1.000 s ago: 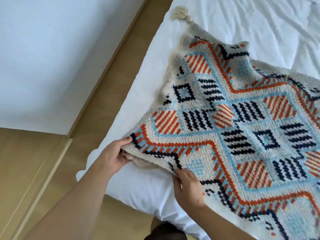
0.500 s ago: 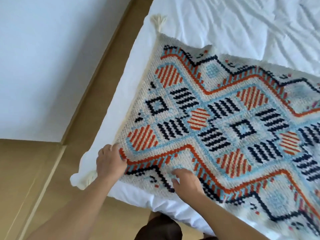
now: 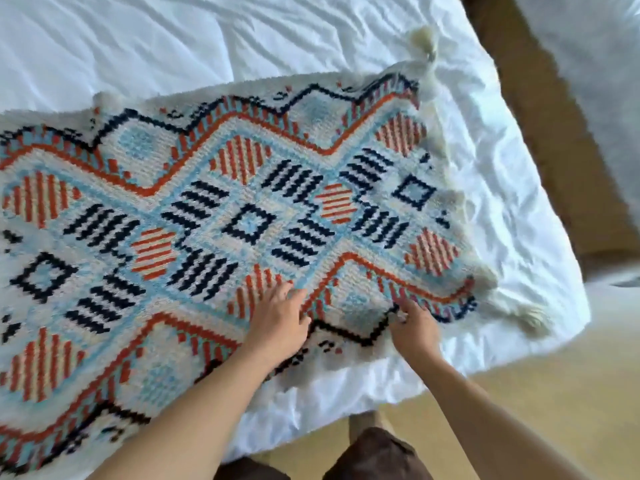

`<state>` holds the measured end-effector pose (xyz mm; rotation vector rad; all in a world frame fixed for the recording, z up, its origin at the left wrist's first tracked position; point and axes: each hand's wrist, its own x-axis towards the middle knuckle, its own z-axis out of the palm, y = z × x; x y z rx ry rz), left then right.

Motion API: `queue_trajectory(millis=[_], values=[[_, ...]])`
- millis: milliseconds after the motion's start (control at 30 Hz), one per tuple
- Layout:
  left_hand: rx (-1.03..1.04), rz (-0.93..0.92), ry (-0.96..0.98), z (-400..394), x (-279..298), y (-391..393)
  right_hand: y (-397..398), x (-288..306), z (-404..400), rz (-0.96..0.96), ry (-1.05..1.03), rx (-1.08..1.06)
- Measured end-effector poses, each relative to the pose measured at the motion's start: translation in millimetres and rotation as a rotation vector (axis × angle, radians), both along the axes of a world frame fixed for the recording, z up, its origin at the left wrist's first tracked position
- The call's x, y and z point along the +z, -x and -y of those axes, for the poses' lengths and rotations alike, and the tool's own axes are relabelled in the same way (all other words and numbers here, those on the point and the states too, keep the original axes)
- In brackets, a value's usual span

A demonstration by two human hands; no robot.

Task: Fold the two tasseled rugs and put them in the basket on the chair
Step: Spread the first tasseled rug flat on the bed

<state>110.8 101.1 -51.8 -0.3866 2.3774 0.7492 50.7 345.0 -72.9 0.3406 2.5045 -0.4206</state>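
Observation:
A cream tasseled rug (image 3: 214, 216) with orange, navy and light-blue diamond patterns lies spread flat on the white bed (image 3: 173, 39). Cream tassels (image 3: 424, 41) hang at its right-hand corners, another tassel (image 3: 531, 317) near the bed's corner. My left hand (image 3: 280, 323) rests flat on the rug near its front edge, fingers spread. My right hand (image 3: 414, 327) presses on the rug's front edge a little to the right, fingers on the pile; whether it pinches the edge is unclear. Only one rug shows. No basket or chair is in view.
The bed's white sheet is wrinkled and ends at a corner (image 3: 561, 306) on the right. Wooden floor (image 3: 519, 403) runs along the front and right of the bed. Dark trousers (image 3: 374, 455) show at the bottom edge.
The view has swung from the rug's left end to its right end. Both hands let go of the left corner and now lie on the rug, which is spread flat.

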Motion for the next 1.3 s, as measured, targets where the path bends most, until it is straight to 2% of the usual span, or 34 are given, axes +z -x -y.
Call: queue_trajectory(millis=[100, 167, 233, 333, 400, 467, 500, 567, 633, 700, 767, 833, 900, 1033, 1167, 1300], values=[[-0.124, -0.002, 0.006, -70, -10, 37, 34, 3, -84, -0.202, -0.014, -0.414], [-0.186, -0.001, -0.006, -115, -17, 59, 53, -1, -138, -0.256, -0.074, -0.551], [-0.228, 0.025, -0.042, -155, -23, 77, 71, -12, -182, -0.159, -0.098, -0.468], [-0.314, 0.079, -0.033, -202, -34, 99, 88, -31, -220, 0.028, -0.189, -0.117], [-0.375, 0.100, 0.025, -224, -43, 108, 93, -37, -228, 0.020, -0.250, 0.051], [-0.413, 0.121, 0.093, -241, -48, 114, 94, -36, -232, 0.019, -0.209, 0.138], [-0.414, 0.127, 0.122, -247, -49, 116, 93, -35, -237, 0.027, -0.148, 0.147], [-0.369, 0.100, 0.159, -254, -48, 118, 88, -26, -256, -0.003, -0.067, -0.017], [-0.315, 0.039, 0.189, -257, -44, 117, 79, -20, -285, -0.092, -0.128, -0.194], [-0.280, 0.034, 0.200, -255, -41, 115, 65, -15, -294, 0.000, -0.234, -0.210], [-0.247, 0.060, 0.184, -250, -37, 110, 54, -15, -283, 0.133, -0.316, -0.153], [-0.198, 0.082, 0.165, -242, -32, 104, 48, -12, -257, 0.110, -0.349, -0.071], [-0.128, 0.118, 0.144, -228, -25, 94, 44, -1, -221, 0.043, -0.231, 0.055], [0.076, 0.172, 0.081, -178, -8, 70, 42, 14, -124, 0.068, 0.043, 0.419], [0.266, 0.162, 0.106, -101, 10, 29, 27, 20, -14, 0.110, 0.169, 0.785], [0.507, 0.167, 0.117, -13, 26, -33, -1, 23, 92, 0.133, 0.203, 0.989]])
